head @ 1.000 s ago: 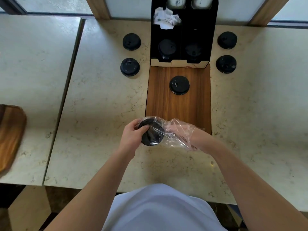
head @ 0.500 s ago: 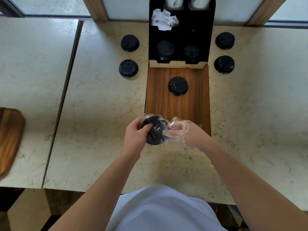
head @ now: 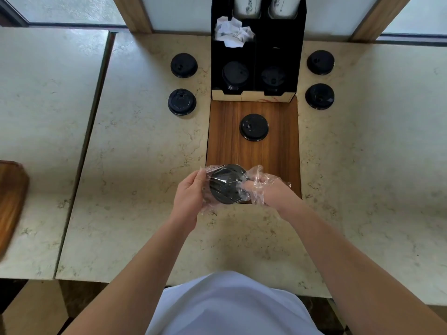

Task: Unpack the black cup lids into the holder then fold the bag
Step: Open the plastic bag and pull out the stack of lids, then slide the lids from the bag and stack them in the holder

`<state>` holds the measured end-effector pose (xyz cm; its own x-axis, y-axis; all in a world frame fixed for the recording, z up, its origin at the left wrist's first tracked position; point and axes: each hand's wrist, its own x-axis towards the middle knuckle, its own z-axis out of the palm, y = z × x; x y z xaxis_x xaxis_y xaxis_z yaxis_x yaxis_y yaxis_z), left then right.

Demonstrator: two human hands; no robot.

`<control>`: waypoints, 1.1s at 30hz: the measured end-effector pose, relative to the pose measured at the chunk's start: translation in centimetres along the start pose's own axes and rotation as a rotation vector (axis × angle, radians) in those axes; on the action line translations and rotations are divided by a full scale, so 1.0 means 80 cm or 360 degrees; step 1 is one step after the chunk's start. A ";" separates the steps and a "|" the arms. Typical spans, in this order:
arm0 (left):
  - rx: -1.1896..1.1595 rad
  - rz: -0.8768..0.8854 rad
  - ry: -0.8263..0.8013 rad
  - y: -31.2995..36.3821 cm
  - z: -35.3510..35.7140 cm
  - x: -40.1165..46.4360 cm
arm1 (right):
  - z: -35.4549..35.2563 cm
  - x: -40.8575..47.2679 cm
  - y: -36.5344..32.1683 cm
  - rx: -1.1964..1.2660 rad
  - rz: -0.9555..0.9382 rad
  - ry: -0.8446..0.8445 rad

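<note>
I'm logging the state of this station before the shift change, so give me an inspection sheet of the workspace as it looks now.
Surface: pale marble counter with a wooden board set in front of the holder.
Job's things: black holder with lids in both lower slots; clear bag holding a stack of lids, over the board's near edge.
Clutter: five loose lids, two left, two right, one on the board; crumpled white paper in the holder.
Grippers: left hand grips the bag from outside; right hand is inside it.
Cables: nothing seen.
Surroundings: second counter left, with a wooden tray.
</note>
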<state>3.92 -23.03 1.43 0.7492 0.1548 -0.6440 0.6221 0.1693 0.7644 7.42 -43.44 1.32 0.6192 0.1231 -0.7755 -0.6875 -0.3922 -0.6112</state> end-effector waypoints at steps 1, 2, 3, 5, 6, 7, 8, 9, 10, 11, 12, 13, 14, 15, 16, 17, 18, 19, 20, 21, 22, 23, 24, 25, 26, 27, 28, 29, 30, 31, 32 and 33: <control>0.0014 -0.0002 0.0015 -0.002 -0.003 0.003 | -0.002 0.003 0.001 0.0022 0.0019 0.0027; 0.0038 0.0007 0.0030 -0.005 -0.005 0.005 | -0.004 0.008 0.003 0.0030 0.0003 0.0034; 0.0058 0.0016 0.0053 -0.009 -0.007 0.008 | -0.006 0.011 0.004 0.0024 0.0011 0.0051; 0.0063 0.0025 0.0167 -0.014 -0.014 0.014 | -0.014 0.014 0.005 0.0137 0.0134 0.0106; 0.0075 0.0035 0.0237 -0.016 -0.019 0.018 | -0.018 0.013 0.005 0.0256 0.0207 0.0104; 0.0103 0.0056 0.0282 -0.018 -0.024 0.021 | -0.023 0.012 0.005 0.0339 0.0231 0.0087; 0.0140 0.0084 0.0301 -0.020 -0.029 0.024 | -0.027 0.011 0.006 0.0336 0.0199 0.0059; 0.0167 0.0113 0.0315 -0.022 -0.033 0.027 | -0.029 0.009 0.009 0.0264 0.0153 0.0035; 0.0178 0.0137 0.0339 -0.023 -0.038 0.031 | -0.032 0.006 0.010 0.0179 0.0107 0.0026; 0.0167 0.0142 0.0386 -0.024 -0.043 0.035 | -0.035 0.004 0.011 0.0108 0.0069 0.0049; 0.0134 0.0127 0.0463 -0.023 -0.049 0.040 | -0.039 0.002 0.011 0.0064 0.0036 0.0092; 0.0085 0.0100 0.0566 -0.021 -0.058 0.045 | -0.046 0.003 0.012 0.0078 0.0015 0.0147; 0.0063 0.0075 0.0675 -0.020 -0.068 0.050 | -0.054 0.003 0.011 0.0170 0.0018 0.0216; 0.0093 0.0063 0.0749 -0.021 -0.079 0.055 | -0.064 0.003 0.011 0.0300 0.0038 0.0298; 0.0168 0.0056 0.0763 -0.023 -0.087 0.058 | -0.073 0.002 0.009 0.0404 0.0052 0.0372; 0.0256 0.0051 0.0724 -0.026 -0.090 0.060 | -0.080 0.002 0.008 0.0446 0.0046 0.0423; 0.0335 0.0051 0.0663 -0.031 -0.090 0.060 | -0.083 0.002 0.005 0.0454 0.0016 0.0451; 0.0391 0.0060 0.0609 -0.035 -0.088 0.060 | -0.084 0.003 0.001 0.0442 -0.0039 0.0478; 0.0426 0.0074 0.0577 -0.038 -0.084 0.060 | -0.081 0.003 -0.005 0.0415 -0.0108 0.0504; 0.0442 0.0085 0.0564 -0.039 -0.080 0.060 | -0.078 0.004 -0.010 0.0365 -0.0198 0.0530; 0.0443 0.0081 0.0568 -0.038 -0.077 0.061 | -0.074 0.006 -0.015 0.0300 -0.0302 0.0561; 0.0455 0.0077 0.0590 -0.037 -0.074 0.062 | -0.069 0.008 -0.018 0.0219 -0.0405 0.0600; 0.0492 0.0083 0.0621 -0.034 -0.073 0.064 | -0.065 0.010 -0.021 0.0132 -0.0501 0.0640; 0.0551 0.0095 0.0645 -0.030 -0.073 0.066 | -0.062 0.011 -0.023 0.0042 -0.0588 0.0670; 0.0607 0.0107 0.0655 -0.026 -0.072 0.068 | -0.059 0.014 -0.026 -0.0035 -0.0662 0.0689; 0.0643 0.0118 0.0646 -0.021 -0.070 0.070 | -0.057 0.016 -0.028 -0.0090 -0.0720 0.0692; 0.0679 0.0133 0.0614 -0.016 -0.068 0.071 | -0.055 0.018 -0.031 -0.0129 -0.0762 0.0683; 0.0745 0.0156 0.0572 -0.012 -0.066 0.072 | -0.055 0.021 -0.034 -0.0147 -0.0784 0.0662; 0.0848 0.0185 0.0529 -0.007 -0.063 0.072 | -0.055 0.023 -0.037 -0.0137 -0.0793 0.0626; 0.0959 0.0205 0.0482 -0.005 -0.061 0.073 | -0.055 0.025 -0.041 -0.0114 -0.0804 0.0578; 0.1041 0.0224 0.0439 -0.003 -0.058 0.074 | -0.055 0.027 -0.044 -0.0096 -0.0816 0.0525; 0.1092 0.0251 0.0409 -0.001 -0.055 0.075 | -0.054 0.028 -0.048 -0.0088 -0.0825 0.0480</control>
<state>7.41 -17.85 -2.64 0.8171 0.3634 -0.4476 0.5765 -0.5060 0.6416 13.10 -45.59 2.59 0.9542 0.0500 -0.2948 -0.2518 -0.3978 -0.8823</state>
